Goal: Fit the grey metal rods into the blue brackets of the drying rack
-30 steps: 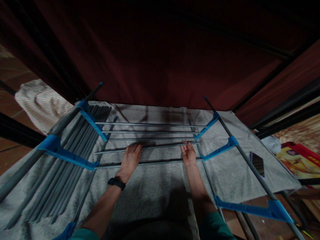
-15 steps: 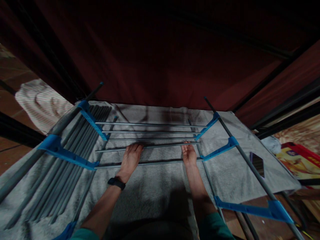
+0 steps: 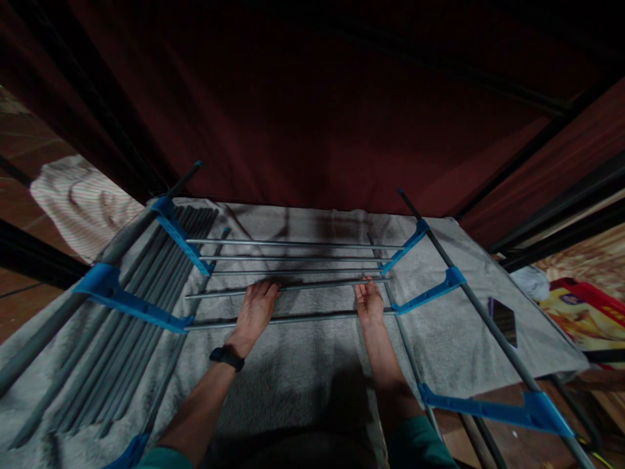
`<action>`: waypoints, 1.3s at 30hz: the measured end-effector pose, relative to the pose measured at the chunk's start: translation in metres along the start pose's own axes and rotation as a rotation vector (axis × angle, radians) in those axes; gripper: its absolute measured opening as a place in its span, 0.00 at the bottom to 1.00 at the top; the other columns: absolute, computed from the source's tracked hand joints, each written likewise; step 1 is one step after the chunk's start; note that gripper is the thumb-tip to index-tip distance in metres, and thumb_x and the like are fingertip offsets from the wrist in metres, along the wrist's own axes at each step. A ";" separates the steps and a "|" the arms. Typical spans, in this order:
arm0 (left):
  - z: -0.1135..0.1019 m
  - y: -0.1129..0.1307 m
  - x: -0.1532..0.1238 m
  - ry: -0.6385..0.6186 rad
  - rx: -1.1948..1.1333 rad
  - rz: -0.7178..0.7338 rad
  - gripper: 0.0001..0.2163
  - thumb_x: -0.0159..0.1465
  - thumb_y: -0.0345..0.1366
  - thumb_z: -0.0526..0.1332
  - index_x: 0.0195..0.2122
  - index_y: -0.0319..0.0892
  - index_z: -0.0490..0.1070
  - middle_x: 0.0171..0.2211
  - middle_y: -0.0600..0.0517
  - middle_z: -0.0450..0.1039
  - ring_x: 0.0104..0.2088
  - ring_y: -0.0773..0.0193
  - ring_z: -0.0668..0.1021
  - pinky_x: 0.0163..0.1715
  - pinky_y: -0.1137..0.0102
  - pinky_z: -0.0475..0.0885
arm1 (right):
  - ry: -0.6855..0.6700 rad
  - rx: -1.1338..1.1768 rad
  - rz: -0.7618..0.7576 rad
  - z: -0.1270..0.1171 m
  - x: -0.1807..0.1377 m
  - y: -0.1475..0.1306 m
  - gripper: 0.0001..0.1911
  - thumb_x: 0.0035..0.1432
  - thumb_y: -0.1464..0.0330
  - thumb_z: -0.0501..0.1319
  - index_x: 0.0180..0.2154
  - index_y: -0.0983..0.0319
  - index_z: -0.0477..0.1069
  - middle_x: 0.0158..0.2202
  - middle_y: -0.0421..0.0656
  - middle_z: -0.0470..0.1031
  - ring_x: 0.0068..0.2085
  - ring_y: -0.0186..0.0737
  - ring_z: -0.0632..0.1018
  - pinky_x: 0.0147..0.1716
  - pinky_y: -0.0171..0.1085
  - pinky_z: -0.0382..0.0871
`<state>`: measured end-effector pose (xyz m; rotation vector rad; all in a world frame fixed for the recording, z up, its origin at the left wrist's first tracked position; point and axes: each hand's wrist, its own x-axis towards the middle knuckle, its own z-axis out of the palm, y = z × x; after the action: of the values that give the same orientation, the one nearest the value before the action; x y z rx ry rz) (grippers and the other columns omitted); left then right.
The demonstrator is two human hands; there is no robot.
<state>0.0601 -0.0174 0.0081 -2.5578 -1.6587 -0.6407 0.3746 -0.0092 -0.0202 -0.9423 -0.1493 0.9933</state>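
Note:
My left hand (image 3: 258,305), palm down, is wrapped round a loose grey metal rod (image 3: 317,284). Turned palm up, my right hand (image 3: 370,302) has its fingers curled on the same rod near its right end. The rod lies slightly tilted, its left end free beside a blue plastic bracket (image 3: 141,309). Just nearer to me, another crossbar (image 3: 312,318) runs under both hands between that bracket and a right-hand blue bracket (image 3: 430,292). Farther off, several thin crossbars (image 3: 293,244) span the far brackets (image 3: 180,233) of the rack frame.
Several loose grey tubes (image 3: 131,312) lie side by side at the left on a grey cloth (image 3: 293,378). A phone (image 3: 503,321) rests on the cloth at the right. Dark red fabric (image 3: 312,130) hangs behind. A red and yellow package (image 3: 581,312) sits at far right.
My right hand's fingers have curled slightly more around the rod. The left hand, rod and rack frame look the same.

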 end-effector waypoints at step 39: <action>-0.003 0.014 0.012 -0.134 0.091 0.185 0.23 0.63 0.21 0.50 0.58 0.44 0.68 0.48 0.44 0.74 0.48 0.55 0.75 0.51 0.57 0.68 | -0.146 -0.056 0.183 0.002 -0.006 -0.003 0.06 0.56 0.77 0.65 0.30 0.61 0.72 0.32 0.38 0.80 0.38 0.35 0.82 0.52 0.49 0.74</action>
<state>0.0753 -0.0140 0.0181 -2.6981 -1.4230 -0.3816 0.3722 -0.0126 -0.0150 -0.9464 -0.2174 1.2337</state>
